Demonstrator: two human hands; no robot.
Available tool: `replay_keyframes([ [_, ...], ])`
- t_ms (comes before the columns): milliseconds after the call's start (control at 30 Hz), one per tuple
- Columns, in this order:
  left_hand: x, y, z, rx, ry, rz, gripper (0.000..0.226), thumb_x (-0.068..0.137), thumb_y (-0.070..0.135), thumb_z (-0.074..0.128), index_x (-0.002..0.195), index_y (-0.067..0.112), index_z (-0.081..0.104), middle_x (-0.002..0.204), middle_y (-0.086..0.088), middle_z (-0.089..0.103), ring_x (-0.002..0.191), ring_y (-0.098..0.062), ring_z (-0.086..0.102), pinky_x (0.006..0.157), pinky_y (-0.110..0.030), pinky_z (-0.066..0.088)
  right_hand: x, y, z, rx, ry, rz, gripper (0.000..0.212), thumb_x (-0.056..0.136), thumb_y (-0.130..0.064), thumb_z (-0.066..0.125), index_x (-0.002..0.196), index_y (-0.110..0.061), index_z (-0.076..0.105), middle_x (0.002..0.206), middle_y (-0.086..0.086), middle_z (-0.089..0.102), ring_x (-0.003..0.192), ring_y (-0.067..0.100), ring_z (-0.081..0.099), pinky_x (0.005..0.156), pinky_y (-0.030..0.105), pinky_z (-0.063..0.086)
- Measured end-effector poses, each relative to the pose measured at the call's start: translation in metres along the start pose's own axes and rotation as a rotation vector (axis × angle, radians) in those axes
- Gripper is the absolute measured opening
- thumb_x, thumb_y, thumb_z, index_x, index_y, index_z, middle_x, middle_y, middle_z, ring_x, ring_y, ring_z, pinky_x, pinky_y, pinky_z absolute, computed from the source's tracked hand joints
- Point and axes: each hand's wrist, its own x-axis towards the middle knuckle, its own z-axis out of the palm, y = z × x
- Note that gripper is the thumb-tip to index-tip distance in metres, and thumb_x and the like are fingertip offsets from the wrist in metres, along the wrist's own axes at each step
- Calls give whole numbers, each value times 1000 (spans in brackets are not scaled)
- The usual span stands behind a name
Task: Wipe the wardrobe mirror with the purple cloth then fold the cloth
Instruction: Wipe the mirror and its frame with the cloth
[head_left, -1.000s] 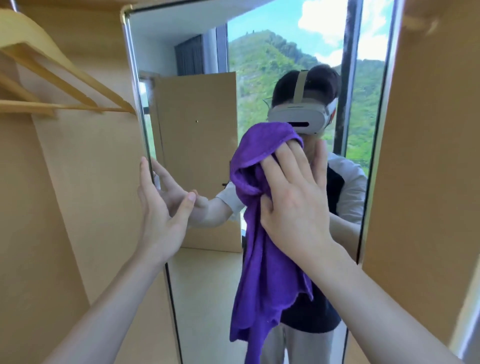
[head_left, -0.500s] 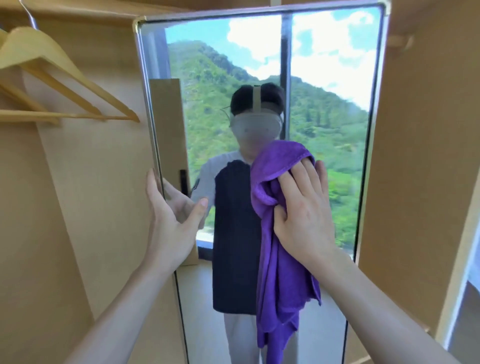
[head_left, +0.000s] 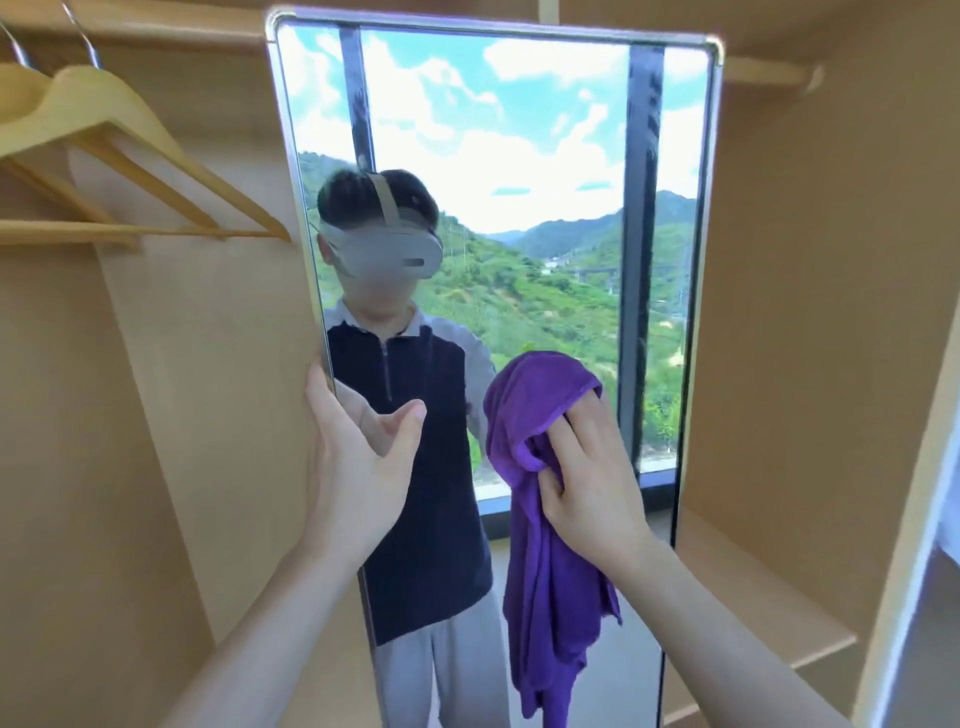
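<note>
A tall framed wardrobe mirror (head_left: 545, 156) stands upright in front of me, swung out from the wooden wardrobe. My left hand (head_left: 358, 467) grips its left edge at mid height, fingers behind the frame and thumb on the glass. My right hand (head_left: 592, 478) presses a bunched purple cloth (head_left: 540, 571) against the lower right of the glass. The cloth's loose end hangs down below my hand. The glass reflects a person wearing a headset and a window with green hills.
Two wooden hangers (head_left: 109, 156) hang on a rail at the upper left. A wooden side panel (head_left: 171, 415) lies left of the mirror. To the right are a wooden shelf (head_left: 753, 587) and the wardrobe's right wall (head_left: 831, 312).
The mirror has swung to face me more squarely. My right hand has slid the cloth down and to the right on the glass. My left hand stays on the left edge.
</note>
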Motion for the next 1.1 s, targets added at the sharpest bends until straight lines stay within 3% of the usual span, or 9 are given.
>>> replay_keyframes([
  [133,-6,1,0,3,21,-29,86,93,41,69,152,42,7,84,8,58,99,6,61,107,-40,44,-9,31,-10,25,103,153,49,72,9,55,120,-2,58,127,11,51,123,39,47,107,60,37],
  [300,-12,0,4,37,100,-86,81,86,58,67,143,54,10,88,11,64,105,-4,62,95,-36,43,-15,-3,13,252,278,557,50,69,6,48,117,-4,52,135,8,43,126,36,44,109,41,36],
  [433,-12,3,4,65,103,-96,86,87,54,69,148,23,17,86,9,64,98,-18,66,96,-46,52,-48,-33,47,16,-99,-37,50,61,-3,75,107,-11,60,113,10,57,113,35,50,119,51,25],
  [500,-14,6,6,120,134,-62,83,91,44,71,145,4,22,84,22,66,89,3,65,91,-23,53,-62,-17,49,-52,-204,-255,38,74,-10,71,110,-17,64,109,3,66,112,29,58,123,55,19],
  [533,-16,8,8,156,161,-45,76,94,37,71,142,0,25,83,35,63,84,15,61,81,-8,48,-67,-4,46,-62,-214,-291,32,79,-11,64,110,-19,64,108,1,67,112,28,60,124,56,18],
  [600,-25,11,14,205,186,-53,58,96,29,70,131,7,30,80,48,56,79,25,54,71,-7,45,-74,25,36,-68,-213,-279,31,79,-9,52,106,-18,64,105,2,66,111,30,60,125,57,13],
  [733,-55,11,24,269,191,-109,48,96,23,70,117,36,29,88,58,49,87,32,48,81,-1,40,-77,89,13,-72,-60,-40,41,64,-8,65,102,-14,51,107,10,53,109,36,48,127,46,-5],
  [933,-86,-3,31,291,191,-302,83,90,43,74,149,22,20,141,1,40,132,-17,44,112,-46,41,-78,123,9,75,61,189,39,73,-11,49,111,-8,52,120,14,49,120,43,45,127,45,0],
  [1100,-91,-9,31,296,212,-329,76,87,47,75,140,29,23,137,0,41,131,-21,45,103,-40,44,-109,114,21,47,-85,20,37,71,-6,57,108,-8,55,114,14,55,117,41,46,128,42,-2],
])
